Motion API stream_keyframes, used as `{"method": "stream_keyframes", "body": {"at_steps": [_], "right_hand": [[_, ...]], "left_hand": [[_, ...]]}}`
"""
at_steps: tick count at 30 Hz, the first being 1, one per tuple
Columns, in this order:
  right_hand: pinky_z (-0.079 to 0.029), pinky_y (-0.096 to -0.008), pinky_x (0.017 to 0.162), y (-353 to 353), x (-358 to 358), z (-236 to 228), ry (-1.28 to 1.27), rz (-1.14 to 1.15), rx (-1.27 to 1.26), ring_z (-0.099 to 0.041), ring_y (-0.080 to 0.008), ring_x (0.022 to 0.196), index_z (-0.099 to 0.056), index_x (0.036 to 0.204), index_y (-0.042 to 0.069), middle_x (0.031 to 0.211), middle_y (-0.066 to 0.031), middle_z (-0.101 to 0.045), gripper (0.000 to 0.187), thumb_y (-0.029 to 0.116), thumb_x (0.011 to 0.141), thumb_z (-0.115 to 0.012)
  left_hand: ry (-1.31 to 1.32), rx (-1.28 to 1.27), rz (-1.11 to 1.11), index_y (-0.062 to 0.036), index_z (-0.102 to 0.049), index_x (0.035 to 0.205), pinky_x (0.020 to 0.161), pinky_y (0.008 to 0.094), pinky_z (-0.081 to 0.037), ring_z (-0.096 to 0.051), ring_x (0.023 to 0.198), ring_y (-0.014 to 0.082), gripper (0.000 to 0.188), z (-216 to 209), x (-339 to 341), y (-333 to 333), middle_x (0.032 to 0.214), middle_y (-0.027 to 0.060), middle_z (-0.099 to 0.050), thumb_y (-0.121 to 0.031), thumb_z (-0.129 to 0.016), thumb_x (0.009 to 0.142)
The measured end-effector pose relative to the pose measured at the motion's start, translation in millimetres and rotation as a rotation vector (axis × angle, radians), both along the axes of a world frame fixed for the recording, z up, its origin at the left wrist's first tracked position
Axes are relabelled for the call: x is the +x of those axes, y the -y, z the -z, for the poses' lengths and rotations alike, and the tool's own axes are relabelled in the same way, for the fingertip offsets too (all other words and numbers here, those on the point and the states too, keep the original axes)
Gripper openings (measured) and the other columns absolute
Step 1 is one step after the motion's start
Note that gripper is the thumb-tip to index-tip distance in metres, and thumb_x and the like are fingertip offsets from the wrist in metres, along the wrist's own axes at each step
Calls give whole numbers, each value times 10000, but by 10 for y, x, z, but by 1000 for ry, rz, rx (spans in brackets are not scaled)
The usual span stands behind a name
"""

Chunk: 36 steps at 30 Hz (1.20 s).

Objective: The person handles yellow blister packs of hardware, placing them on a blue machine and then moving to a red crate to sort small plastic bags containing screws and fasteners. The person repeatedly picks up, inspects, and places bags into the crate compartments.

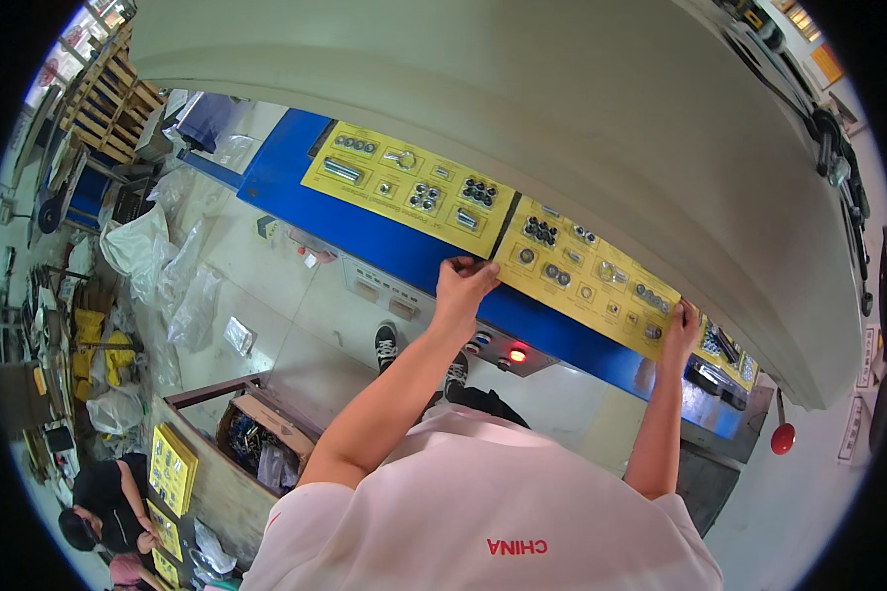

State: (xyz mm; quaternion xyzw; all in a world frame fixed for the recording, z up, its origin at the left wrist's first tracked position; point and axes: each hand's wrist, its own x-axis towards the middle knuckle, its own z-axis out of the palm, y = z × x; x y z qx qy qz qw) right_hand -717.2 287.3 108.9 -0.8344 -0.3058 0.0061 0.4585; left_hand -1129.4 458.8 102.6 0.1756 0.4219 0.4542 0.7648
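Observation:
Two yellow cards lie end to end on a blue surface, each with several groups of small shiny metal fittings. My left hand (466,288) pinches the near left corner of the middle yellow card (562,286), beside the narrow dark gap between the cards. At that card's right end, my right hand (678,335) grips the edge between thumb and fingers. The left yellow card (414,187) lies flat with no hand on it. Part of a third yellow card (724,353) shows beyond my right hand. The far edge of the middle card runs close to a large grey machine cover.
The grey machine cover (522,108) arches over the blue bed (384,231). Below the bed's near edge is a control panel (508,353) with a lit red button. A wooden bench (227,512) stands at lower left, where another person (113,502) handles yellow cards. Plastic bags (182,286) litter the floor.

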Motion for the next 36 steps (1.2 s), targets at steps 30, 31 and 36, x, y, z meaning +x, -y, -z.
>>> {"method": "stream_keyframes", "body": {"at_steps": [30,31,36], "right_hand": [[-560,-317,830,-275,-327,223,190,-13,-166,-713,-185,953,-732,1284,56,1178,-91,-767,296,102,1012,-625],[-559,-303,820,-204,-387,193,63,-24,-165,-707,-173,954,-726,1289,45,1189,-90,-760,295,91,1019,-617],[-537,-281,690,316,-726,144,-219,-18,62,-690,-153,836,-682,1246,-15,1054,-100,-733,259,88,1010,-648]], "left_hand": [[-373,159,364,19,-681,1062,660,310,-606,-679,741,157,293,266,-393,-332,923,77,-699,-263,-737,1006],[-374,152,435,11,-681,1085,647,312,-607,-680,742,156,295,264,-513,-377,930,76,-700,-266,-740,1003],[-693,385,-266,78,-430,1429,688,314,-585,-679,849,208,780,341,-1883,-1133,1156,166,-673,-272,-874,891]]}}
